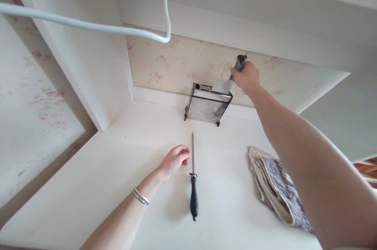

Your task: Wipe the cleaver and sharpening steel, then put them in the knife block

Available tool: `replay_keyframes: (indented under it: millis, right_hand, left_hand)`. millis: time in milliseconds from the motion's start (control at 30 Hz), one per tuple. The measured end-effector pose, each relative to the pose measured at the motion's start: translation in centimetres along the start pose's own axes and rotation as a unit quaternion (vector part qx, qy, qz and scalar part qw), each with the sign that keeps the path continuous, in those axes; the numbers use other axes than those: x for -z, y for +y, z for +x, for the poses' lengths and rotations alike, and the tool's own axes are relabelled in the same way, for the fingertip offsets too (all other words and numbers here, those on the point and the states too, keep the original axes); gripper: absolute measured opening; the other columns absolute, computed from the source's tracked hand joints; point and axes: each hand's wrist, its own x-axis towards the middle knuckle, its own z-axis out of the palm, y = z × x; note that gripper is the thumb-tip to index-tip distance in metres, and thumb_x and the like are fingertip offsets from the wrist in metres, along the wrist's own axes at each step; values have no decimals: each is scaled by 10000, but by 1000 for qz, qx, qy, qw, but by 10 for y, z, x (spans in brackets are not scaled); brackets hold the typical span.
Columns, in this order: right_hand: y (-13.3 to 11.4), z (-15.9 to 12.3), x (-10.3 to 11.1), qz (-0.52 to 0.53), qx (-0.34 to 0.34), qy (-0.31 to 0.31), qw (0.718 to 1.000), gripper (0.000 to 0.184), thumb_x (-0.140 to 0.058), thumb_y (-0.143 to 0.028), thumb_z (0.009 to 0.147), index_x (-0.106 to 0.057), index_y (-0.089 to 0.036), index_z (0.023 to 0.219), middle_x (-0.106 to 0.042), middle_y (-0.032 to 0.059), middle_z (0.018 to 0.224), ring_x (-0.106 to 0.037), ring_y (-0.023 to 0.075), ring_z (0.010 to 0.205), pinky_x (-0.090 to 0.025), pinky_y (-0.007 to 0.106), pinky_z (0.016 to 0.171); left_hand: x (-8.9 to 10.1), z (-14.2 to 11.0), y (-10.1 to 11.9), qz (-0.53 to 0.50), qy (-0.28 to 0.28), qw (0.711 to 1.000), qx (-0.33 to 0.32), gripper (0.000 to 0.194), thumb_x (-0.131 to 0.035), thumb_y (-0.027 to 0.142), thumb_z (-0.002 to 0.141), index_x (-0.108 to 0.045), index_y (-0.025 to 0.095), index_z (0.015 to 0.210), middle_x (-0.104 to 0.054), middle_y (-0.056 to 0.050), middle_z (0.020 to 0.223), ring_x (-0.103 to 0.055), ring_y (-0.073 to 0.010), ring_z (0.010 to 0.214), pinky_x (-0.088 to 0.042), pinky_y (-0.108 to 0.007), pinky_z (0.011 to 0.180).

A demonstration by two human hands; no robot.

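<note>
One white cable (88, 26) enters at the left edge, bends sharply and climbs out of view at the top, passing in front of flowered wallpaper (51, 104) and an upright white panel (91, 69). Next along, over the white tabletop (97, 187), comes the left arm with a silver-coloured bracelet (140, 196) at the wrist, then the left hand (175, 159), its fingers bent in toward the thumb just beside the metal rod of a sharpening steel (194, 195); I cannot tell whether the fingertips fully meet or whether they touch the rod. The steel lies on the tabletop with its black, ridged handle toward the wearer and its tip pointing at a knife holder (206, 106). This holder (shiny-sided, with dark edges and small black feet) stands upright near the low white strip along the back wall, slots facing up. At its right end a broad-bladed knife (223, 86) is partly down in the top, the upper part of the blade showing and the black handle (240, 61) leaning up to the right. The right hand (248, 77) is closed around that handle, its forearm reaching in from the lower right. Farther right, a folded cloth (275, 191), beige and mottled purple-grey, lies on the tabletop, partly hidden by the forearm.
</note>
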Motion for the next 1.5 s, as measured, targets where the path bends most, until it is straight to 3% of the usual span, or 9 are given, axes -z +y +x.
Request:
replay_keyframes:
  millis: [333,700,867,1000,1167,1267,1333,1433,1500]
  right_hand:
    - [23,-26,-33,-45,-69,-29,996,342,-577,-449,747,-579,-168,942,-646,151,906,-599,346,931,-440,533,809]
    - [21,-41,-39,-47,-76,-33,995,316,-590,-437,746,-572,-175,921,-656,124,872,-615,313,901,-459,481,806]
    - [22,-42,-39,-15,-78,-37,996,364,-596,-431,746,-558,-172,998,-653,129,982,-615,290,915,-445,459,844]
    - [28,-59,-38,55,-74,28,995,471,-569,-445,758,-506,-164,1131,-589,130,1145,-613,224,889,-447,400,861]
    - [43,-120,-32,105,-108,78,985,377,-525,-437,769,-550,-196,1057,-570,104,1122,-587,195,839,-459,359,802]
    - [51,-177,-29,161,-194,-4,968,359,-572,-447,727,-574,-241,1020,-613,50,872,-570,196,706,-453,328,642]
    - [56,-218,-27,224,-259,-82,936,356,-592,-466,716,-569,-269,1012,-574,0,676,-532,188,587,-396,293,518]
    - [62,-270,-25,286,-290,-138,903,301,-590,-490,725,-575,-296,954,-501,-41,539,-478,174,506,-331,270,468]
    - [65,-294,-26,299,-296,-151,895,268,-582,-496,734,-575,-308,926,-492,-48,525,-466,170,493,-320,269,466]
  left_hand:
    - [3,3,-1,-10,-8,1000,9,179,-608,305,743,-593,163,851,-573,-1,665,-531,-123,601,-421,-247,607]
    - [3,2,2,-19,-5,1000,12,198,-626,318,736,-600,161,854,-576,-2,690,-532,-120,605,-431,-261,623]
    - [3,3,0,-19,-5,1000,12,186,-617,298,734,-592,158,854,-575,-3,699,-531,-116,596,-428,-254,611]
    - [2,3,1,-22,-4,1000,8,166,-617,277,712,-588,163,829,-566,6,676,-527,-116,581,-419,-249,597]
    - [2,2,1,16,-7,1000,7,137,-576,264,731,-582,169,830,-566,10,655,-528,-121,583,-415,-249,602]
    - [0,3,-2,50,-1,999,0,137,-550,263,748,-576,177,851,-565,13,674,-541,-124,585,-415,-248,600]
    - [-3,3,-4,87,3,996,-11,149,-530,281,775,-572,183,880,-573,7,714,-560,-131,591,-420,-252,598]
    - [-11,-2,-1,174,8,984,-40,183,-470,324,847,-568,191,924,-600,-21,793,-590,-151,604,-428,-270,600]
    - [-19,-10,5,262,21,959,-102,195,-415,302,890,-574,202,942,-617,-49,867,-609,-171,680,-431,-285,652]
